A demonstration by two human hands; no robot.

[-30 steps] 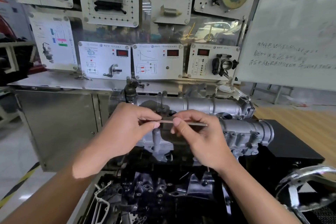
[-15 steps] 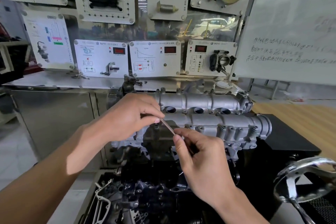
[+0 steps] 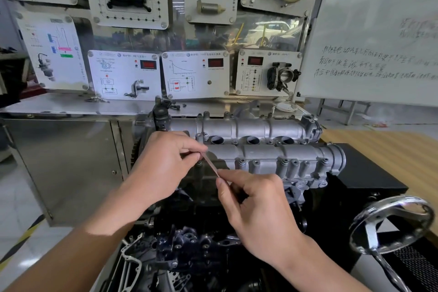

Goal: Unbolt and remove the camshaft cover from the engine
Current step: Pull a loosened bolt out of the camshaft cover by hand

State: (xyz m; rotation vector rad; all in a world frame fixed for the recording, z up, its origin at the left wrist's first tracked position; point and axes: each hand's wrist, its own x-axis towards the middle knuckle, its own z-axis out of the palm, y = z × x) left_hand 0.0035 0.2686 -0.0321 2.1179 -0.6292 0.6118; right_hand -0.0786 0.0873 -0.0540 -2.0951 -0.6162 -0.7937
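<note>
Nearest you, below the near side of the silver cast-aluminium camshaft cover [image 3: 272, 152], lies a heap of dark, bluish-black cast engine parts [image 3: 189, 244]. To the cover's near right stands a chromed spoked handwheel [image 3: 391, 223]. Just in front of the cover's left end, your hands share a thin grey metal rod [image 3: 211, 165]. Your right hand [image 3: 256, 208] pinches its near end between thumb and forefinger, the other fingers curled in, and your left hand [image 3: 166, 166] pinches the far end likewise. The rod slants from upper left down toward you, probably so you can sort out the tool before setting it to a fastener; its tip is too small to make out. The cover sits atop the engine, its long axis running left to right across your view and its round capped end pointing right. Small bolts [image 3: 241, 161] sit in the bosses along its near edge, so I judge the unbolting not yet done. Behind the cover are the stainless steel desk [image 3: 71, 109] and white training panels [image 3: 195, 74].
</note>
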